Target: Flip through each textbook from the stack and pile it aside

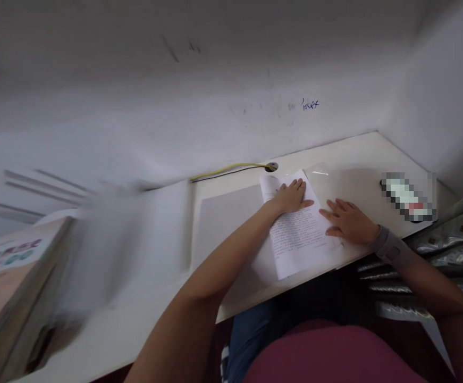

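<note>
A printed sheet of paper (295, 247) lies on the white desk, its text in small dark lines. My left hand (293, 197) rests flat on the sheet's upper part, fingers stretched toward its top edge. Just off the right edge of the paper, my right hand (348, 221) is spread with its fingertips toward the sheet; it holds nothing. A grey band (390, 247) circles the right wrist. Beneath and around the sheet is a smooth, faintly shiny pale surface (231, 213). Whether more pages lie under the printed one I cannot tell.
A pixelated phone-like object (409, 198) lies at the desk's right end. Yellow and black cables (227, 170) run along the wall into a round hole (271, 167). Blurred white panels and a box-like item (11, 266) stand at left. Shiny packed items (450, 250) are at right.
</note>
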The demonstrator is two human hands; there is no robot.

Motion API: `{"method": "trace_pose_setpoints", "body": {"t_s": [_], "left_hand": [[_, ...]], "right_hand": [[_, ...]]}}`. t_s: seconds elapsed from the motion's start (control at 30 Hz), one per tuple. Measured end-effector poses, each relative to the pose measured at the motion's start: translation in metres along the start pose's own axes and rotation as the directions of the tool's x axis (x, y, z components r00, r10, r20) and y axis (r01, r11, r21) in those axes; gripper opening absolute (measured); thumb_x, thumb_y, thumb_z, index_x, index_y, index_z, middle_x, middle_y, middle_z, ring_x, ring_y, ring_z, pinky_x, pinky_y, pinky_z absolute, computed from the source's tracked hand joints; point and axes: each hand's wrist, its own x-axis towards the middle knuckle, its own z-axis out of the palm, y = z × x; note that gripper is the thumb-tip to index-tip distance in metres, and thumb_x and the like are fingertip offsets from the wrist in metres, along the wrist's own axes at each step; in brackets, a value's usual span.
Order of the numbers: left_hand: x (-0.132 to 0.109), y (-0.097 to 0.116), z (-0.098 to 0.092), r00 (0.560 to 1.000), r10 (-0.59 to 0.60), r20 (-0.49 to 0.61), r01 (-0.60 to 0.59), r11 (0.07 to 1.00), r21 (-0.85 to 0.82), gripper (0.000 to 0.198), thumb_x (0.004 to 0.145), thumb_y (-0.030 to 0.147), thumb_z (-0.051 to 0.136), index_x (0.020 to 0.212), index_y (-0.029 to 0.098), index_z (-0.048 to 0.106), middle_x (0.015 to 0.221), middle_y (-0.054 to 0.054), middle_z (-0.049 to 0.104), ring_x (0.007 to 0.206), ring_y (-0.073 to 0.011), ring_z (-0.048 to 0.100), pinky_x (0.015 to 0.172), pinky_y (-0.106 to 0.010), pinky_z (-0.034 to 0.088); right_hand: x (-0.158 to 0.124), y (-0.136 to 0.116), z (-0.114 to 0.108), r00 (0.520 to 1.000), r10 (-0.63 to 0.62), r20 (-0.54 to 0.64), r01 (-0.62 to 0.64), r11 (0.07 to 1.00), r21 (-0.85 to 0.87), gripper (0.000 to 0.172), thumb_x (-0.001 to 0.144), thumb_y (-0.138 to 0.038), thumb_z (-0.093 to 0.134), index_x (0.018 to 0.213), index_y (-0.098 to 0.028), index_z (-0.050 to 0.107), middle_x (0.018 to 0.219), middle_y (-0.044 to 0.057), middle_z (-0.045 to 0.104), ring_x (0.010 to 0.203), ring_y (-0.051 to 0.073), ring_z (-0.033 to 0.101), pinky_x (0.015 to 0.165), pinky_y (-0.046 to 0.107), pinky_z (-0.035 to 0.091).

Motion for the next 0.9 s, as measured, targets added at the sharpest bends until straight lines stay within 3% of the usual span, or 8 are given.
{"method": "trace_pose_setpoints", "body": {"t_s": [0.17, 0.37, 0.5, 0.63, 0.77, 0.83, 0.9], "left_hand": [[-0.005, 0.003, -0.003, 0.998, 0.049, 0.035, -0.05, 0.999, 0.0, 0.082, 0.089, 0.063, 0.032, 0.15, 0.011, 0.015, 0.157, -0.02, 0.012, 0.145, -0.0305, 0.014, 0.111, -0.052, 0.02], [-0.001, 0.006, -0.004, 1.0, 0.024, 0.006, -0.024, 1.0, 0.0, 0.081, 0.09, 0.064, 0.03, 0.149, 0.012, 0.016, 0.157, -0.018, 0.013, 0.145, -0.0293, 0.013, 0.111, -0.052, 0.021], [0.007, 0.004, -0.002, 1.0, -0.004, -0.03, 0.004, 1.0, 0.005, 0.079, 0.091, 0.063, 0.029, 0.149, 0.011, 0.017, 0.157, -0.019, 0.014, 0.145, -0.0301, 0.015, 0.111, -0.052, 0.023], [0.01, 0.008, -0.002, 0.993, -0.054, -0.105, 0.057, 0.998, 0.029, 0.078, 0.092, 0.06, 0.03, 0.148, 0.007, 0.021, 0.156, -0.022, 0.015, 0.144, -0.0354, 0.015, 0.11, -0.055, 0.022], [-0.012, 0.035, -0.008, 0.961, -0.076, -0.267, 0.129, 0.974, 0.184, 0.065, 0.095, 0.05, 0.037, 0.14, 0.003, 0.038, 0.153, -0.022, 0.025, 0.141, -0.0379, 0.021, 0.111, -0.057, 0.02], [-0.037, 0.058, -0.006, 0.963, -0.018, -0.267, 0.082, 0.97, 0.231, 0.056, 0.096, 0.045, 0.036, 0.129, 0.003, 0.052, 0.144, -0.024, 0.041, 0.135, -0.0364, 0.035, 0.108, -0.055, 0.026], [-0.066, 0.084, 0.004, 0.978, 0.077, -0.192, -0.03, 0.971, 0.239, 0.051, 0.096, 0.043, 0.037, 0.118, 0.003, 0.061, 0.126, -0.024, 0.059, 0.12, -0.0336, 0.052, 0.103, -0.052, 0.034]], "right_hand": [[0.006, 0.004, -0.004, 1.0, 0.009, -0.008, -0.009, 1.0, 0.017, 0.06, 0.091, -0.055, 0.042, 0.139, -0.018, 0.046, 0.14, 0.019, 0.047, 0.121, 0.035, 0.048, 0.095, 0.047, 0.041], [0.026, 0.016, -0.009, 1.0, -0.002, 0.03, 0.001, 0.999, 0.038, 0.055, 0.093, -0.053, 0.039, 0.132, -0.017, 0.052, 0.129, 0.02, 0.055, 0.104, 0.031, 0.057, 0.083, 0.043, 0.047], [0.022, 0.018, -0.006, 0.998, -0.054, -0.029, 0.057, 0.994, 0.094, 0.058, 0.093, -0.052, 0.039, 0.132, -0.011, 0.051, 0.126, 0.023, 0.056, 0.11, 0.031, 0.056, 0.09, 0.046, 0.047], [0.0, 0.015, -0.005, 0.996, -0.047, -0.076, 0.06, 0.98, 0.188, 0.055, 0.094, -0.048, 0.04, 0.134, -0.011, 0.048, 0.13, 0.021, 0.054, 0.122, 0.03, 0.051, 0.098, 0.047, 0.044], [-0.023, 0.009, -0.006, 0.997, -0.034, -0.065, 0.048, 0.975, 0.218, 0.043, 0.094, -0.04, 0.046, 0.128, -0.015, 0.056, 0.139, 0.02, 0.048, 0.128, 0.029, 0.046, 0.101, 0.047, 0.043], [-0.029, 0.006, -0.004, 0.998, -0.02, -0.067, 0.033, 0.978, 0.207, 0.041, 0.093, -0.037, 0.048, 0.128, -0.016, 0.056, 0.14, 0.021, 0.047, 0.129, 0.03, 0.045, 0.102, 0.047, 0.042], [-0.031, 0.004, -0.002, 0.997, -0.01, -0.07, 0.023, 0.982, 0.186, 0.043, 0.093, -0.036, 0.049, 0.13, -0.015, 0.055, 0.14, 0.022, 0.047, 0.13, 0.031, 0.044, 0.103, 0.047, 0.041]]}}
